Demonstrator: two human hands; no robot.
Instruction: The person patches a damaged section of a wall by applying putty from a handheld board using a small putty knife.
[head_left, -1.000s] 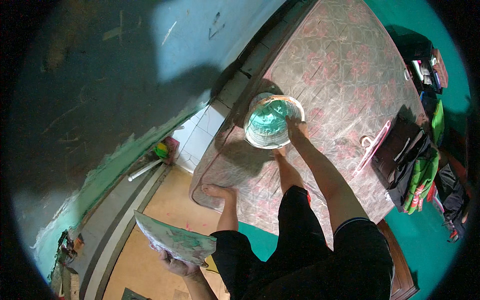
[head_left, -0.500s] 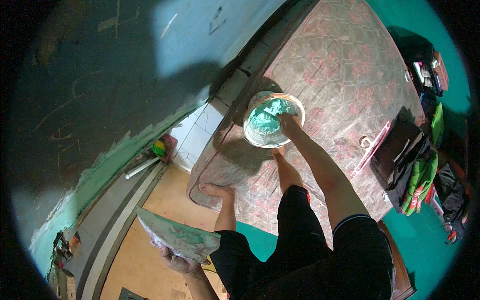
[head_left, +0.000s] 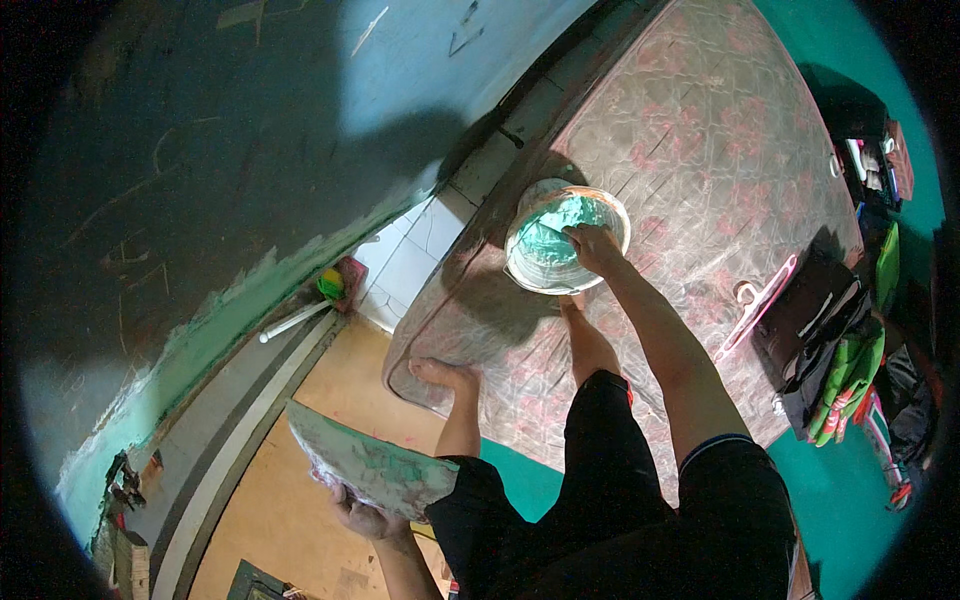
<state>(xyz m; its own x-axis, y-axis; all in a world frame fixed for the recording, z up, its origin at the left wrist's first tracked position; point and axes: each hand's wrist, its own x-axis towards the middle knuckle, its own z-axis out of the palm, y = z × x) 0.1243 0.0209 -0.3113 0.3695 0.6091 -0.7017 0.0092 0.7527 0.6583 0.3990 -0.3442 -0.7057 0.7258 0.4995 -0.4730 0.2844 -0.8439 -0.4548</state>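
My left hand (head_left: 367, 517) grips the lower edge of a flat board (head_left: 385, 470), which is pale and smeared with green paste. It is held tilted beside my left thigh. My right hand (head_left: 596, 249) reaches over the rim of a white bucket (head_left: 549, 277) on the mattress, its fingers closed. Whatever those fingers hold is hidden against the paste. Thick green paste (head_left: 572, 213) fills part of the bucket and coats its inner wall.
A patterned mattress (head_left: 690, 150) lies under the bucket and my feet. Left of it rises a dark wall (head_left: 200, 200) with a green-coated strip along its foot. A pink hanger (head_left: 757, 305) and piled clothes (head_left: 840, 390) lie at the right. White tiles (head_left: 410, 250) show beside the mattress.
My right hand has shifted slightly within the bucket, over the paste. The whole view has slid a little, so the bucket and board appear further right. Both hands keep their grips.
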